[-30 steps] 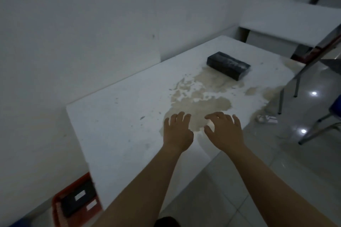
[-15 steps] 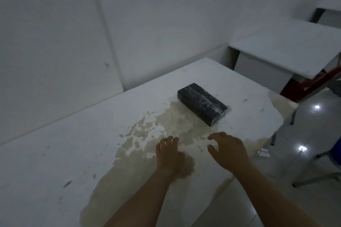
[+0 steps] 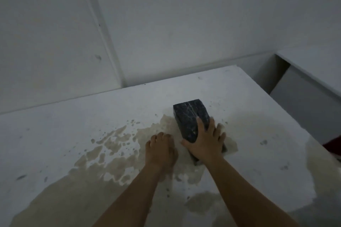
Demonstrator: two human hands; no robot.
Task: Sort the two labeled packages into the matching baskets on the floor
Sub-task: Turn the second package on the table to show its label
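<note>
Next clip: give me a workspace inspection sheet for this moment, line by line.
Surface: white table, large brownish stains.
Job's things: one black package lying on the table; no baskets in view.
Clutter: nothing seen.
Grippers: right hand laid over the package's near end, fingers wrapping it; left hand empty, resting on the table beside it.
Cables: nothing seen.
Surroundings: grey wall behind; second white table to the right.

Under our right-hand grip we see a black package wrapped in glossy, creased plastic film with pale scuffs. Around the grip the white surface looks matt, its coating peeled into rough tan patches. The wall behind is smooth and matt.
</note>
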